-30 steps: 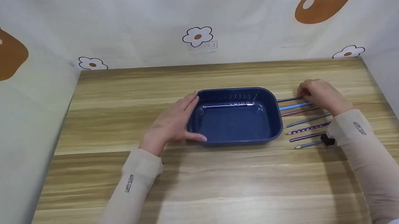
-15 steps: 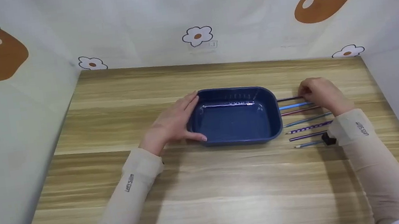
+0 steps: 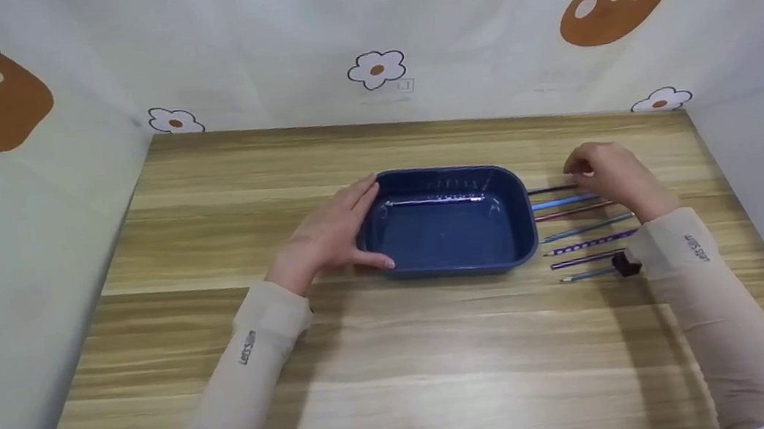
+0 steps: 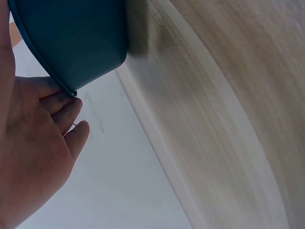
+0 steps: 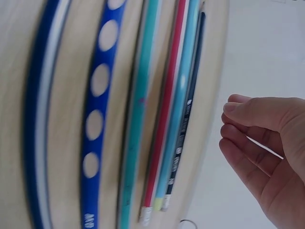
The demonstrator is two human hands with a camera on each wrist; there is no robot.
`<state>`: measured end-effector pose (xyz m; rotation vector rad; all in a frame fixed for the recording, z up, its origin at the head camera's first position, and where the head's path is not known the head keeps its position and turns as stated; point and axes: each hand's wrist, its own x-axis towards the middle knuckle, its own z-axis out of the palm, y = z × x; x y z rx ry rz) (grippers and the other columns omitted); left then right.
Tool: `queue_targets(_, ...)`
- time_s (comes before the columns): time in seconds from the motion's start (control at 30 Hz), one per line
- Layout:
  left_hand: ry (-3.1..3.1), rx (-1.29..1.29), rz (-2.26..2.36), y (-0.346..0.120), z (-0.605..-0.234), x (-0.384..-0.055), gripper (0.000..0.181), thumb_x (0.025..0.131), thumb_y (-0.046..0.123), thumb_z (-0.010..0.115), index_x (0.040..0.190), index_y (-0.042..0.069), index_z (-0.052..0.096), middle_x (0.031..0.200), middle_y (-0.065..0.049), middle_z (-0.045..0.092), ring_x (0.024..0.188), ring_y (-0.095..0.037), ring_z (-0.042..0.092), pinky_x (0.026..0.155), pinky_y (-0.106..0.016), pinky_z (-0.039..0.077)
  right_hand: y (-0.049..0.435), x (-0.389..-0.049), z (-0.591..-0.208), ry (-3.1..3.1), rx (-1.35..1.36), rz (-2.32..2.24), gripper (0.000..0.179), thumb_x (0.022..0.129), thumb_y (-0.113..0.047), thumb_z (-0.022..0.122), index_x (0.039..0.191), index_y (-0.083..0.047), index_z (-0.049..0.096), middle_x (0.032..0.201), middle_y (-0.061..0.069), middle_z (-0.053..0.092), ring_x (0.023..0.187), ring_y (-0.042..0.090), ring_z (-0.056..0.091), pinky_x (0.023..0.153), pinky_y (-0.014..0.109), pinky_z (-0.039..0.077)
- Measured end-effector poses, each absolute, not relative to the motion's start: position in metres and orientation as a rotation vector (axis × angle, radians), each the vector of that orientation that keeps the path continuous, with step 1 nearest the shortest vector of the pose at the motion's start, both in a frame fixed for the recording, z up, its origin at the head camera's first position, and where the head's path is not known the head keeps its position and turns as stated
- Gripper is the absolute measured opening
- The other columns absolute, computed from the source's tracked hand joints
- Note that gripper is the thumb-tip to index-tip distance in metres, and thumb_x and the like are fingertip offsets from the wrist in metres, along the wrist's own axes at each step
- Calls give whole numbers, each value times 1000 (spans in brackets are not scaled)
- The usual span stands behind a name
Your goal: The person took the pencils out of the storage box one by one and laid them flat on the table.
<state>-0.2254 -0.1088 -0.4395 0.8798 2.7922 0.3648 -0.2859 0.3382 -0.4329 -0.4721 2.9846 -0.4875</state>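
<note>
A dark blue rectangular plastic bin [image 3: 452, 273] stands on the table, nothing visible inside. My left hand [image 3: 326, 236] spans its left end, thumb at the near corner and fingers along the far one; the left wrist view has the fingertips against the bin's rim [image 4: 52, 78]. Several pencils lie in a spaced row right of the bin. Over the farthest, a black pencil [image 5: 183, 129], hovers my right hand [image 3: 613, 173], its fingers loosely bent and holding nothing. Beside that pencil lie a light blue pencil [image 5: 178, 95], a red pencil [image 5: 164, 114] and a teal pencil [image 5: 138, 95].
Nearer me in the row are a purple pencil with pale dots [image 3: 589, 244], a dark purple pencil [image 3: 580, 261] and a grey-blue pencil [image 3: 582, 277]. A patterned curtain wall [image 3: 273, 59] rises behind the wood-grain table [image 3: 405, 389].
My right hand has lifted slightly off the black pencil, its fingers loosening from it. My left hand and the bin keep their places.
</note>
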Motion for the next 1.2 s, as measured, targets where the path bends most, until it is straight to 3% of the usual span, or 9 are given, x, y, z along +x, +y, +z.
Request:
queue_targets(0.57,2801,874,368,-108,-439,-224,128,59,85,56,152,9,12,160,-3,3,145,-23,12,118,-39,20,305,-276,-421,2890,-521,-925,19,88,-9,64,104,1,65,103,18,66,95,31,62,90,49,50)
queue_targets(1.2,2789,866,353,-109,-440,-225,130,57,87,53,152,10,10,160,-2,0,145,-24,9,119,-39,16,250,-265,-430,2701,-639,-1268,27,84,-13,71,107,1,64,105,16,66,95,23,61,93,40,51)
